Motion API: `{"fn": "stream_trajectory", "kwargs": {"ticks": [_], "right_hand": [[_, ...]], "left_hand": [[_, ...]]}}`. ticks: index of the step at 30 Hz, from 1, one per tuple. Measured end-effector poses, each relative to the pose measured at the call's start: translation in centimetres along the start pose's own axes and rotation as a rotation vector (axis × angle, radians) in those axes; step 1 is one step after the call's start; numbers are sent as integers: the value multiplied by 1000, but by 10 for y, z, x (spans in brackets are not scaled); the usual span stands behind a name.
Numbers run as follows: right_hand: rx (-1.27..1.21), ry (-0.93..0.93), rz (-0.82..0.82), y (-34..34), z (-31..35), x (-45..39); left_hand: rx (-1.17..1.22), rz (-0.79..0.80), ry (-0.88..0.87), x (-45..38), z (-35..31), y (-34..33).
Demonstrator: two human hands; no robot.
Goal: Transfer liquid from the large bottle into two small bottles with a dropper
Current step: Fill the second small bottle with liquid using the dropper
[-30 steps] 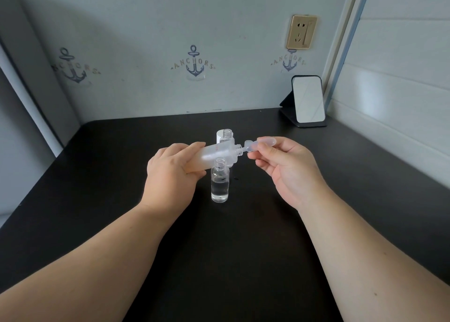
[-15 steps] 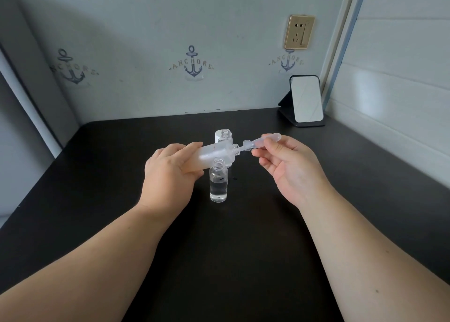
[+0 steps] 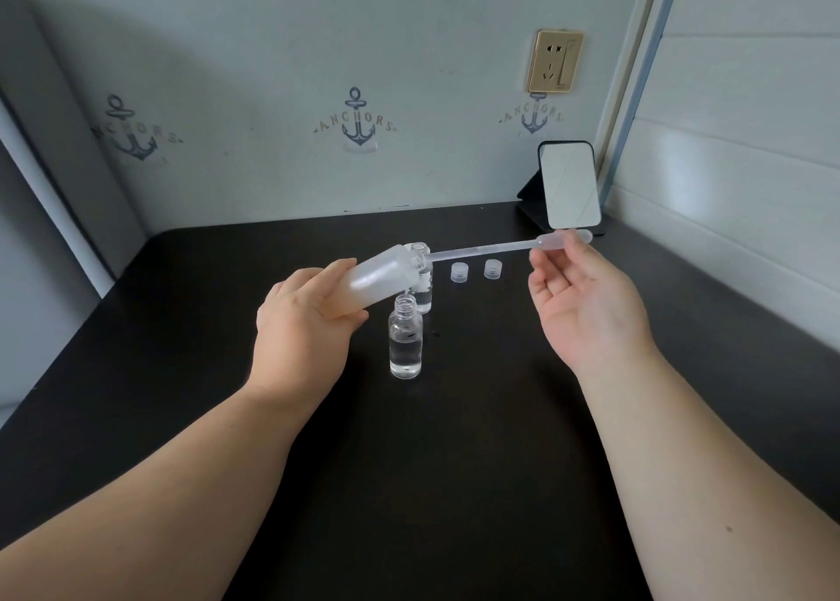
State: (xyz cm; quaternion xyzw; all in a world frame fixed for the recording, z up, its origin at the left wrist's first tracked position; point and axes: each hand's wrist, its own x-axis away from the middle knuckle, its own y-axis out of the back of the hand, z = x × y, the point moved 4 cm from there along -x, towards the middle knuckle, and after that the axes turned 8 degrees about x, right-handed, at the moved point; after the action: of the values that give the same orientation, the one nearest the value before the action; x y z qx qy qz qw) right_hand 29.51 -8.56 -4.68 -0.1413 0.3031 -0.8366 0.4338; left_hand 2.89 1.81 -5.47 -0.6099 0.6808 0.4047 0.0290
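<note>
Black tabletop (image 3: pixel 454 487). Near bottle (image 3: pixel 405 337) upright at centre; far bottle (image 3: pixel 422 278) just behind it; two caps (image 3: pixel 459 272) (image 3: pixel 492 268) behind-right; mirror (image 3: pixel 570 185) far right.

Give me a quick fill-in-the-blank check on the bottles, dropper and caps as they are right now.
1. The large bottle is tilted and held in the ____ hand.
2. The right hand pinches the dropper at its ____.
3. The dropper's tip is at the large bottle's ____.
4. ____ loose caps lie on the table behind the small bottles.

Missing words: left; bulb; mouth; two
</note>
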Motion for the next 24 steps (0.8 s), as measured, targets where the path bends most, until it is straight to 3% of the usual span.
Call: {"fn": "stream_trajectory", "kwargs": {"ticks": [8,15,24], "right_hand": [[-77,31,-50,7,5,-2],[-138,24,-74,7,6,-1],[-117,39,-54,8,5,-5]], "left_hand": [[78,-47,76,-3,5,3],[256,-54,243,0,11,1],[272,-44,267,-1,6,0]]}}
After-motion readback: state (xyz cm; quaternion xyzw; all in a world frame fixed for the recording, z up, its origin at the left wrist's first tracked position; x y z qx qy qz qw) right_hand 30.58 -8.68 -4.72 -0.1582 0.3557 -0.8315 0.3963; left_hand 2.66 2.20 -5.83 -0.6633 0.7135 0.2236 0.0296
